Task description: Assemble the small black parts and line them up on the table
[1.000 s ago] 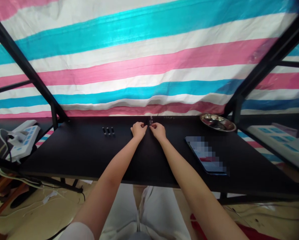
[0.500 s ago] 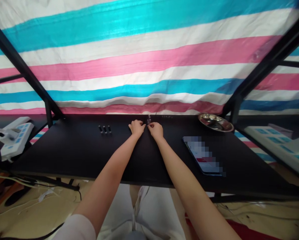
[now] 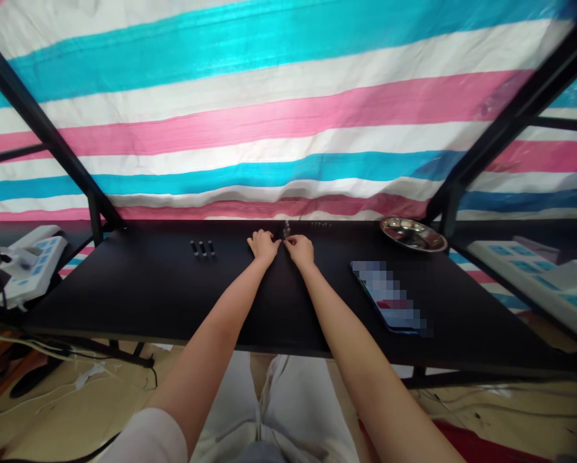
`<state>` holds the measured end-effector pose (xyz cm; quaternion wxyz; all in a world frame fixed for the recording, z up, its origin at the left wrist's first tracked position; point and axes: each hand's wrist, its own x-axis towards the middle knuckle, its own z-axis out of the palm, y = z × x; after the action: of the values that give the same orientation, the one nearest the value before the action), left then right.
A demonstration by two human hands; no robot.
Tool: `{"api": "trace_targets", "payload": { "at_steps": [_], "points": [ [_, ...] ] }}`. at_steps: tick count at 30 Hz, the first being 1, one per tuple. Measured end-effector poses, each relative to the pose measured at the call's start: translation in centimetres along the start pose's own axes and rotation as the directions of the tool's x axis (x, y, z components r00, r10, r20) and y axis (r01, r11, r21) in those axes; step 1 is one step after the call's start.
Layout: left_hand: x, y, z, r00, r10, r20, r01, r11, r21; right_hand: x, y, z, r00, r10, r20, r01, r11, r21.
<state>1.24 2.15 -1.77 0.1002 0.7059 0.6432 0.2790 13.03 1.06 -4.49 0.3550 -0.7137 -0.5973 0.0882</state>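
Note:
My left hand (image 3: 264, 247) rests on the black table near its back edge, outer fingers spread, thumb and forefinger bent together toward the right. Close beside it, my right hand (image 3: 300, 249) is closed in a pinch. The fingertips of both hands nearly meet; whatever they hold is too small to make out. Just behind the fingertips, a short line of small shiny clear pieces (image 3: 287, 227) runs toward the back edge. Right of these lies a row of several tiny pale pieces (image 3: 321, 225). Three small dark cylinders with pale ends (image 3: 202, 248) lie side by side left of my left hand.
On the right of the black table (image 3: 139, 289) lie a phone (image 3: 387, 299), its screen blurred out, and a shiny metal dish (image 3: 414, 234) by the frame post. Power strips (image 3: 35, 270) with cables are at the left. A striped sheet (image 3: 269, 116) hangs behind.
Both hands keep almost the same place, with only slight finger movement. The view has shifted a little; the objects on the table lie as before.

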Motion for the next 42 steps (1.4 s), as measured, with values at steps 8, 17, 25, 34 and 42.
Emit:
{"api": "trace_targets", "payload": {
  "at_steps": [8, 17, 25, 34, 42],
  "points": [
    [-3.8, -2.5, -3.6, 0.969, 0.077, -0.236, -0.162, 0.918, -0.362, -1.4, -0.9, -1.1, 0.996, 0.071, -0.054, -0.065, 0.993, 0.1],
    [-6.5, -6.5, -9.0, 0.878, -0.331, -0.346, 0.008, 0.733, -0.68, -3.9, -1.9, -2.2, 0.971, -0.023, -0.239, 0.069, 0.98, 0.185],
    [-6.1, -8.6, -8.6, 0.883, -0.411, -0.229, 0.131, 0.683, -0.719, -6.0, -3.2, -2.7, 0.966, -0.131, -0.224, 0.184, 0.954, 0.237],
    [-5.4, -9.0, -7.8, 0.902, -0.432, 0.009, 0.247, 0.498, -0.831, -6.6, -3.4, -2.6, 0.95, -0.184, -0.251, 0.245, 0.939, 0.241],
    [-6.5, -6.7, -9.0, 0.971, -0.182, 0.154, 0.187, 0.18, -0.966, -7.4, -4.4, -2.2, 0.902, -0.362, -0.237, 0.417, 0.873, 0.254]
  ]
}}
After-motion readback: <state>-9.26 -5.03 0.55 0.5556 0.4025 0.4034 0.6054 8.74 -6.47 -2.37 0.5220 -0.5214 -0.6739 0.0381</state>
